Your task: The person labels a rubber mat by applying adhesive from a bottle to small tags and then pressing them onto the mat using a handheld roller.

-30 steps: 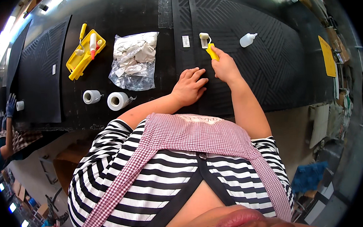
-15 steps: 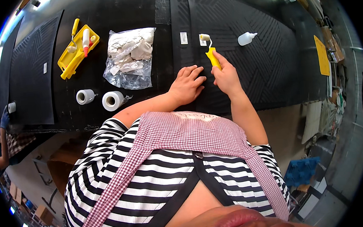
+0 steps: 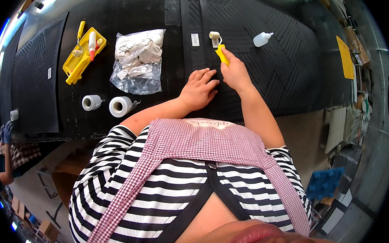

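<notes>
My right hand (image 3: 237, 73) is closed round the yellow handle of a small roller (image 3: 222, 54). The roller's pale head touches or hovers just over a white label on a black patterned mat (image 3: 263, 75); I cannot tell which. My left hand (image 3: 198, 89) rests flat with fingers stretched out, near the mat's left edge and holding nothing. Left of the roller, a second white label (image 3: 195, 40) lies on a narrow black strip. A white squeeze bottle (image 3: 262, 39) lies on the mat to the right of the roller.
On the black table, a clear plastic bag of pale scraps (image 3: 138, 58) lies left of my hands. Two rolls of clear film (image 3: 120, 107) sit below it. Farther left are a yellow tray (image 3: 76, 66) with another roller and bottle, another black mat (image 3: 38, 82), and a co-worker's gloved hand (image 3: 6, 132).
My right hand has moved the roller slightly up and to the left, and its head now sits higher by the label. My left hand has stayed nearly in place.
</notes>
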`<state>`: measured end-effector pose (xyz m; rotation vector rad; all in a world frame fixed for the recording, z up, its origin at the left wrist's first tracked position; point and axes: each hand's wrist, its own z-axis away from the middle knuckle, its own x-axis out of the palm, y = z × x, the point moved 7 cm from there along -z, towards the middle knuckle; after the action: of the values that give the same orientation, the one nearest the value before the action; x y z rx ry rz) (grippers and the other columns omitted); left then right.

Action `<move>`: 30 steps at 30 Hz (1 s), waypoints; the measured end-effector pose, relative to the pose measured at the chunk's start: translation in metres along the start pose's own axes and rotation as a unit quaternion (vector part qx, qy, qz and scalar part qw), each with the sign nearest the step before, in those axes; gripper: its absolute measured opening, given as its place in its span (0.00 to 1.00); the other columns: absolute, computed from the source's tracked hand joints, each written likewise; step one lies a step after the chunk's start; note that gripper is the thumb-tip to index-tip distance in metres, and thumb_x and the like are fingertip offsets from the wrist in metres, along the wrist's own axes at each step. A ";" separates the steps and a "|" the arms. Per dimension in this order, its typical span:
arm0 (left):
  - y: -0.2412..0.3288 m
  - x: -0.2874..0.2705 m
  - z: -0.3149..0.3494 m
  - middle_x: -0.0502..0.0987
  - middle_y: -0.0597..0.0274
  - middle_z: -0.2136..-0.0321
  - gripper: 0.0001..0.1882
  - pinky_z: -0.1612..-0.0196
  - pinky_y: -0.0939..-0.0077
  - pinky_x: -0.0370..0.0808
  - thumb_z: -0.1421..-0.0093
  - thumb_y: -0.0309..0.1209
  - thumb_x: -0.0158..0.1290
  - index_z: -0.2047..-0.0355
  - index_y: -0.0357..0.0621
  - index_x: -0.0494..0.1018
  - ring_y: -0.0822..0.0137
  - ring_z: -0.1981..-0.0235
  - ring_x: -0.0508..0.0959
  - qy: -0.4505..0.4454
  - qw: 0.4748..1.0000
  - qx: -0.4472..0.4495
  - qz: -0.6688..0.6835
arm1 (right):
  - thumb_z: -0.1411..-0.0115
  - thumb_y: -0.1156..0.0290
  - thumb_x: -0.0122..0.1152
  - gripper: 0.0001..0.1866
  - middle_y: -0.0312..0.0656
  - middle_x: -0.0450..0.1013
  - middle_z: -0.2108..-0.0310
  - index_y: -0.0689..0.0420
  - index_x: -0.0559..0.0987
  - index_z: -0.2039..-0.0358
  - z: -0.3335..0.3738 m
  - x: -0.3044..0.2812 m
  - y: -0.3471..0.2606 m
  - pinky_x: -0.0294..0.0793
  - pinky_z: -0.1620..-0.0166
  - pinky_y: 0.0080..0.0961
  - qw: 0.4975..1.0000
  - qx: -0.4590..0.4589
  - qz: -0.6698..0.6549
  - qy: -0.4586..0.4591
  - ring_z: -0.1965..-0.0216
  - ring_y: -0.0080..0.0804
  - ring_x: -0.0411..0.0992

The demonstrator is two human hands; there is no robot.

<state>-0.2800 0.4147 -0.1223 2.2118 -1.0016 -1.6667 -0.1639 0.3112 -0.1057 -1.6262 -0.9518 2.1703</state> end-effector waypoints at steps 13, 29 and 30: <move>0.001 0.002 0.000 0.68 0.56 0.40 0.18 0.34 0.54 0.57 0.43 0.37 0.59 0.52 0.50 0.76 0.53 0.36 0.63 -0.003 1.000 -0.002 0.005 | 0.38 0.72 0.51 0.29 0.52 0.78 0.62 0.52 0.69 0.35 0.037 -0.016 0.003 0.77 0.63 0.31 0.993 0.036 -0.110 0.011 0.70 0.41 0.76; 0.001 0.001 0.000 0.68 0.56 0.40 0.18 0.35 0.54 0.58 0.43 0.37 0.59 0.51 0.50 0.76 0.52 0.36 0.63 -0.004 1.000 -0.002 -0.004 | 0.40 0.68 0.53 0.29 0.59 0.77 0.58 0.52 0.69 0.36 0.059 -0.006 0.000 0.75 0.51 0.47 0.999 0.039 0.011 -0.028 0.57 0.59 0.76; 0.001 0.001 0.000 0.68 0.56 0.40 0.18 0.35 0.53 0.58 0.42 0.37 0.59 0.51 0.50 0.76 0.52 0.36 0.64 -0.004 1.000 -0.002 -0.006 | 0.40 0.69 0.53 0.29 0.59 0.77 0.58 0.53 0.69 0.36 0.065 -0.008 0.000 0.75 0.50 0.47 0.999 0.041 0.010 -0.032 0.57 0.59 0.76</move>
<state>-0.2804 0.4134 -0.1224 2.2152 -0.9877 -1.6822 -0.2214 0.2847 -0.0899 -1.5446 -0.8558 2.2555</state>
